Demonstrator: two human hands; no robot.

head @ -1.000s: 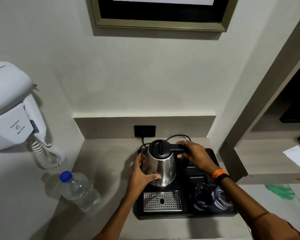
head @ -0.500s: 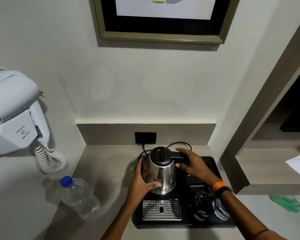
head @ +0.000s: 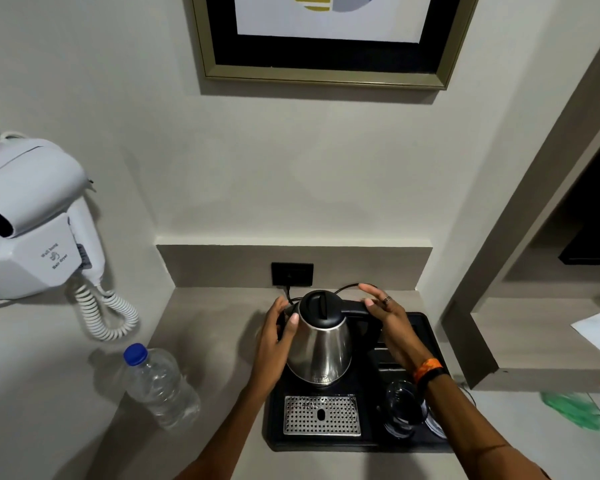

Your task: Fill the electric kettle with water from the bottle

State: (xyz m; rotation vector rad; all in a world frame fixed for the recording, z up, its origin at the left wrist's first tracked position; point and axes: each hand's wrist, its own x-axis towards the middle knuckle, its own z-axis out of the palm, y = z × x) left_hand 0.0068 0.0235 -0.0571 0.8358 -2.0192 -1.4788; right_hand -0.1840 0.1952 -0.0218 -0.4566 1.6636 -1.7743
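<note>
The steel electric kettle (head: 321, 344) stands upright on the black tray (head: 430, 341) at the back of the grey surface (head: 205, 341), its black lid (head: 321, 304) shut and its black handle (head: 355, 308) pointing right. The left hand (head: 278, 336) lies against the kettle's left flank, fingers spread loosely along the metal, its grip wide and not wrapped round anything. The right hand (head: 387, 315) hovers over the handle with the fingers splayed and arched; its grip is likewise wide, and whether the fingertips touch the handle cannot be told. An orange and black band (head: 428, 368) sits on the right wrist. The water bottle (head: 158, 386), clear with a blue cap (head: 136, 353) screwed on, stands well apart to the left of the tray on the same surface. In the tray's front part lie a perforated metal grid (head: 321, 415) and, to its right, two upturned glasses (head: 404, 408). A white wall hair dryer (head: 32, 220) hangs on the left wall with its coiled cord (head: 108, 313), and a black socket (head: 291, 273) is set in the ledge behind the kettle.
</note>
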